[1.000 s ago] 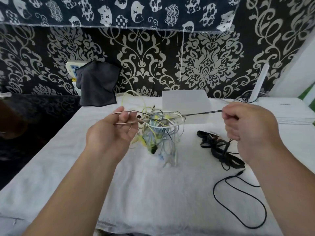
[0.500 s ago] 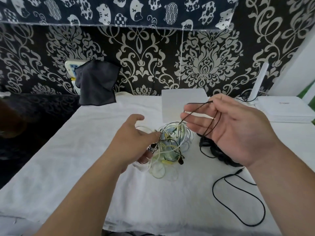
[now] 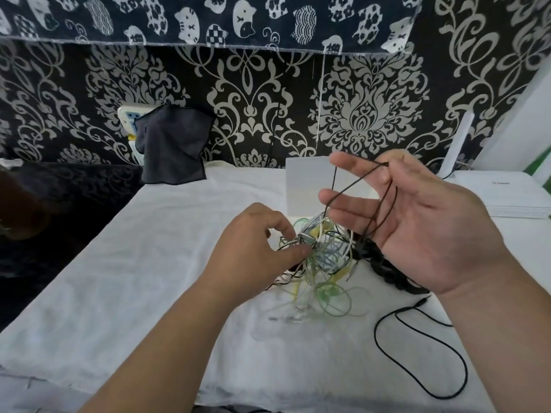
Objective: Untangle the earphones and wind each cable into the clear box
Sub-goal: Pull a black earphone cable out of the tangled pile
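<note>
Behind the tangle (image 3: 323, 259) stands the clear box (image 3: 307, 183) (contents indiscernible).

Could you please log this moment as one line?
left hand: pinches earphone tangle | right hand: palm up, black cable looped across it

Two hands out front, forearms reaching in from below.
The left hand (image 3: 256, 248) pinches the tangle of cables (image 3: 328, 254) between thumb and forefinger; the right hand (image 3: 417, 228) lies palm-up, fingers spread straight, a black cable (image 3: 357, 183) looped across them.

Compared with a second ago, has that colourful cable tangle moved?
Yes: the tangle sank from hanging level with the white box down onto the cloth.
</note>
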